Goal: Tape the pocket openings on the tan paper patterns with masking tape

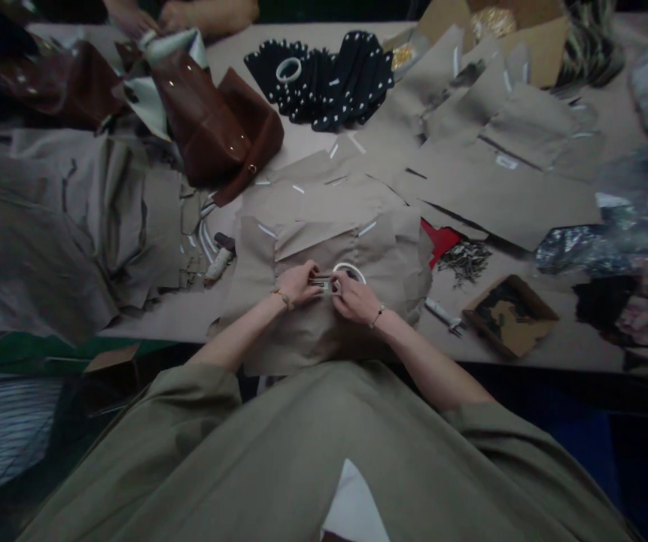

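Both hands meet over a grey-beige fabric piece (312,339) at the table's front edge. My left hand (298,283) has its fingers closed on the left end of a small pale label-like piece (322,284). At the other end of that piece, my right hand (354,296) pinches it between thumb and fingers. A white tape roll (351,269) lies just behind my right hand, partly hidden by it. Two white strips (267,229) are on the fabric farther back, one on each side. Fine detail between the fingertips is blurred.
Brown leather bags (205,120) and stacked grey fabric (58,218) lie left. Dotted black fabric (346,83) is at the back. To the right are metal clips (467,261), a marker-like tool (442,315) and a cardboard tray (535,339). Another person's hands (171,15) work at the back left.
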The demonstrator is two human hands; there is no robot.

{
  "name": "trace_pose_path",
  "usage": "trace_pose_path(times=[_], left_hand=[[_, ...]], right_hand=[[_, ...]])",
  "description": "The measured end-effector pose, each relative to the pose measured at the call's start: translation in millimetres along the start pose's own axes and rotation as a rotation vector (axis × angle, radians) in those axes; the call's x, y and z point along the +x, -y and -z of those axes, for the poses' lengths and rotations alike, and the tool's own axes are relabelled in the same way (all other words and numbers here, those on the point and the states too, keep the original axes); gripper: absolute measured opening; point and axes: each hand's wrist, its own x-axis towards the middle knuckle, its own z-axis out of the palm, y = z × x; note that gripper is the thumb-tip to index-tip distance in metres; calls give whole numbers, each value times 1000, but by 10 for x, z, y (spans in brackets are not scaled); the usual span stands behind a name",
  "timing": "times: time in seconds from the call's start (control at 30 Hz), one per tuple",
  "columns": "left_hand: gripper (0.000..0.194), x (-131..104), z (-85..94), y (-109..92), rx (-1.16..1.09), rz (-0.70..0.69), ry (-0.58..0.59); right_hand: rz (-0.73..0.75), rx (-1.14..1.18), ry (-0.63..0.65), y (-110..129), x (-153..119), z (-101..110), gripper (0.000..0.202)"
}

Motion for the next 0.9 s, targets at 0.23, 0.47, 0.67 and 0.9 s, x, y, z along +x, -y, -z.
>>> trace_pose_path(times=[0.23, 0.47, 0.67, 0.9], left_hand=[[12, -687, -277, -308, -397, -182, -264], [16, -929, -295, -477, -137, -121, -450], [19, -990, -359, -594, 0, -102, -398], [19, -799, -387, -388, -226, 15, -357]], right_hand=[[-103, 258, -144, 344, -550, -104, 58], [-179, 246, -73, 313, -581, 63, 29], [-93, 233, -91, 277, -530, 74, 28], [-358, 777, -281, -180, -256, 108, 49]])
